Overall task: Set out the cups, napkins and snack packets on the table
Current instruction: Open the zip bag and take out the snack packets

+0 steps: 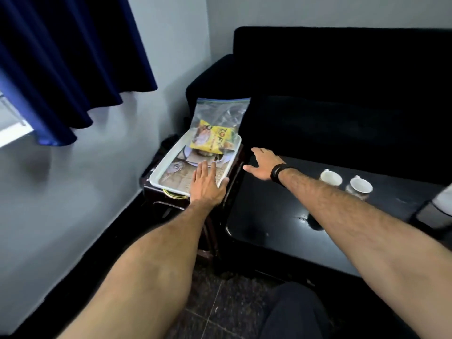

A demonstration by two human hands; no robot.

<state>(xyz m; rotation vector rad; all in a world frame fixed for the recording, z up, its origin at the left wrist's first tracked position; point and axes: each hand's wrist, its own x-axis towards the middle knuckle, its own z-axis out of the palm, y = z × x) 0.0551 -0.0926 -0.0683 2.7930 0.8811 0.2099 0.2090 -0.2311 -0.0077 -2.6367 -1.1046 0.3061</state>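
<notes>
There is only one view, from a wide-angle camera on the person's head, which looks forward and steeply down along both forearms, so that these enter from the bottom edge and reach toward the middle of the frame. The camera is near to the black tabletop [269,216] at centre right and the white tray [168,165] at centre, while the sofa [342,69] fills the upper right and the blue curtain [61,57] the upper left. The wide lens bends the edges of the frame.

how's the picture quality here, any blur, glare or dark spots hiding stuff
Head view: wide-angle bending curves the curtain and forearms; the sofa is nearly black, detail lost; glare spots on the glossy black table; the object at the right edge is smeared; yellow snack packet and cups stay readable.
</notes>
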